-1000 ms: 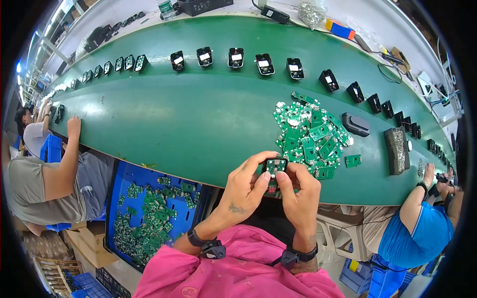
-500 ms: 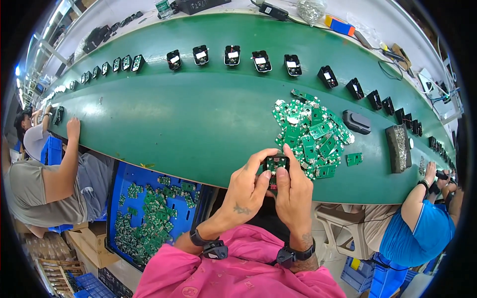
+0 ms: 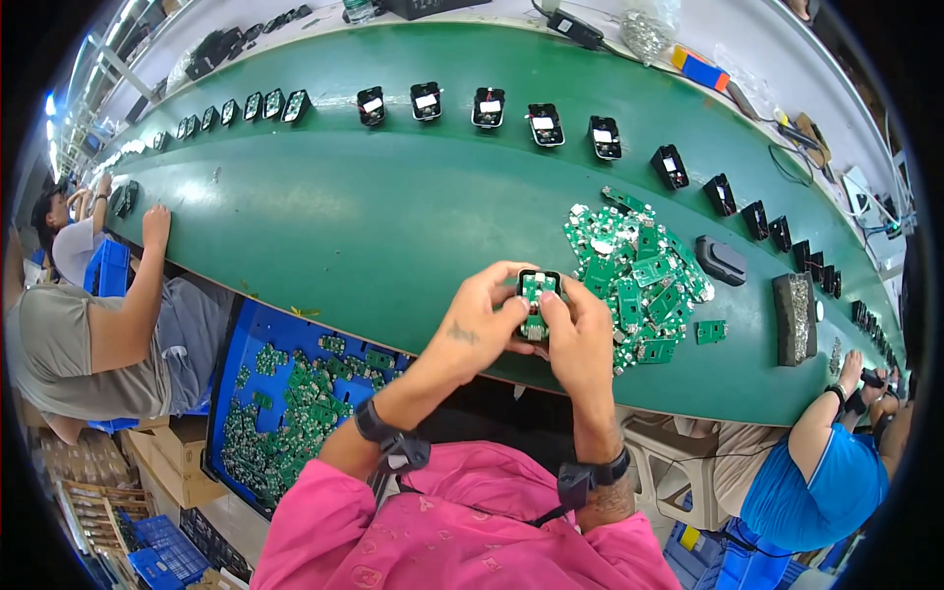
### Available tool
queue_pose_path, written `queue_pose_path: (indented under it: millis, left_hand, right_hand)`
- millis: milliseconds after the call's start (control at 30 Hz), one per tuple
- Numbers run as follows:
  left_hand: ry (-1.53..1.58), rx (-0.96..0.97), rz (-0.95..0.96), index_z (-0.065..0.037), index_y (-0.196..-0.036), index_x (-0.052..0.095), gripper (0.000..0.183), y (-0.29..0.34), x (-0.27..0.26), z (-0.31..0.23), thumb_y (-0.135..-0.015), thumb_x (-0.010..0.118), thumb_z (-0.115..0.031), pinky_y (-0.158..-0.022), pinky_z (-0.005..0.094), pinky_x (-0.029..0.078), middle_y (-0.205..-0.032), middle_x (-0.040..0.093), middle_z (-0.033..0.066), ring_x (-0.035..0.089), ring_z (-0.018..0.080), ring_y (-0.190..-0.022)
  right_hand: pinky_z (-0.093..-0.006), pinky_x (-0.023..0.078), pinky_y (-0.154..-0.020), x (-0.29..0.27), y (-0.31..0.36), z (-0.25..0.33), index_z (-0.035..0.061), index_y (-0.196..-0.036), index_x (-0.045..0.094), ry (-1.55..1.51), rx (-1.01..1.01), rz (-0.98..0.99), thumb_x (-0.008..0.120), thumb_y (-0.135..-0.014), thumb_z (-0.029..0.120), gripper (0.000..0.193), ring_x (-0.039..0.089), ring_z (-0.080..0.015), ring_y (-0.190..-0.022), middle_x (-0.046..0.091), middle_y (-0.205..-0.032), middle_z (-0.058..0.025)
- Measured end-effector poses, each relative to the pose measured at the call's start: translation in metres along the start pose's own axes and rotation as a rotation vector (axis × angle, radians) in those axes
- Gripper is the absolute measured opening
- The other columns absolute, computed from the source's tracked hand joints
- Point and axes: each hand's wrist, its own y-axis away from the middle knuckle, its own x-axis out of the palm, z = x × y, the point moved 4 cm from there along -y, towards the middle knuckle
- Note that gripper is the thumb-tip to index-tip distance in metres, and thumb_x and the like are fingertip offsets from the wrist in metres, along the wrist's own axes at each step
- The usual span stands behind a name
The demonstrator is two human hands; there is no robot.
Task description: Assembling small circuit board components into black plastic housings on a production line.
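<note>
Between my two hands is a small black plastic housing with a green circuit board (image 3: pixel 537 293) lying in it. My left hand (image 3: pixel 480 320) wraps round its left side, thumb at the board's edge. My right hand (image 3: pixel 578 329) grips the right side, its thumb pressed on the board. The undersides of the housing are hidden by my fingers. Just right of my hands lies a heap of loose green circuit boards (image 3: pixel 644 275) on the green bench (image 3: pixel 393 226). One single board (image 3: pixel 711 331) lies apart at the heap's right.
Black housings (image 3: pixel 489 108) stand in a curved row along the far side. A black case (image 3: pixel 721 261) and a dark foam block (image 3: pixel 795 320) lie right of the heap. A blue bin (image 3: pixel 221 393) of boards sits below the bench edge. Co-workers sit left and right.
My hands have lifted the housing slightly away from the bench's front edge and tipped it, so the board's face shows more fully. The whole view has shifted a little.
</note>
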Motion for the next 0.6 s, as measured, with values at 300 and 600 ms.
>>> queue_pose_path:
  millis: [300, 600]
  left_hand:
    - [0.425, -0.271, 0.064, 0.010, -0.126, 0.049, 0.033, -0.022, -0.061, -0.030, -0.096, 0.050, -0.005, -0.069, 0.0337, 0.066, -0.100, 0.068, 0.0156, 0.074, 0.0283, -0.076]
    - [-0.278, 0.317, -0.568, -0.002, -0.136, 0.048, 0.040, -0.097, -0.259, -0.091, -0.096, 0.043, -0.006, -0.061, 0.0320, 0.062, -0.106, 0.063, 0.0112, 0.072, 0.0245, -0.073]
  right_hand:
    - [-0.0197, 0.033, -0.043, 0.015, 0.010, 0.010, -0.0038, -0.128, 0.055, -0.218, 0.225, 0.057, 0.055, -0.101, 0.014, 0.033, 0.046, -0.0044, -0.050, 0.058, -0.067, -0.0014]
    - [-0.0346, 0.042, -0.048, 0.049, 0.037, 0.001, -0.0023, -0.103, 0.066, 0.473, -0.416, -0.005, 0.070, -0.088, 0.008, 0.018, 0.055, -0.0210, -0.049, 0.058, -0.062, -0.0072]
